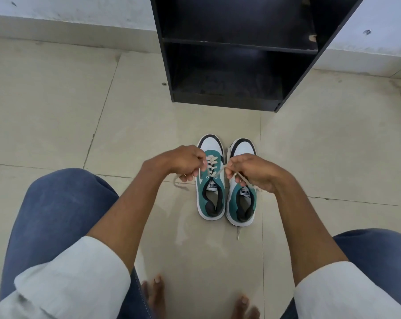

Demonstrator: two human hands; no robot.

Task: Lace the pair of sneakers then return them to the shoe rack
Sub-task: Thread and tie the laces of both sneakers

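Two green-and-white sneakers stand side by side on the tiled floor, toes pointing away from me. The left sneaker (210, 199) has a cream lace (212, 165) crossed through its eyelets. My left hand (183, 161) pinches one end of that lace, whose tail trails to the floor at the left. My right hand (252, 171) pinches the other end, held over the right sneaker (241, 203). A loose lace tip (238, 234) lies behind the right sneaker's heel. The black shoe rack (238, 46) stands open just beyond the shoes.
The rack has two dark shelves with nothing on them. A white wall (68, 10) runs behind it. My knees in blue trousers (56, 203) frame the shoes, and my bare toes (155, 288) rest on the tiles near the bottom edge.
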